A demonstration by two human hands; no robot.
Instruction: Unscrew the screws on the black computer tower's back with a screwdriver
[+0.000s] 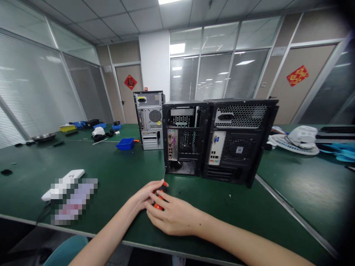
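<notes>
Gripping slim orange-and-black-handled screwdriver point(158, 206), curled left hand point(146, 193) and right hand point(173, 214) should keep it straight at black metal computer case point(185, 128), seven-o'clock corner point(166, 171).

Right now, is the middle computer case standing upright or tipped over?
Upright: the middle computer case stands with its bottom edge along the green table, its tall rear panel facing the camera.

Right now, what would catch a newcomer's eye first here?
Three upright computer cases stand mid-picture on the green table, backs toward the camera. Just in front, the left hand and right hand grip an orange-handled screwdriver, its shaft pointing toward the lower left corner of the middle case.
</notes>
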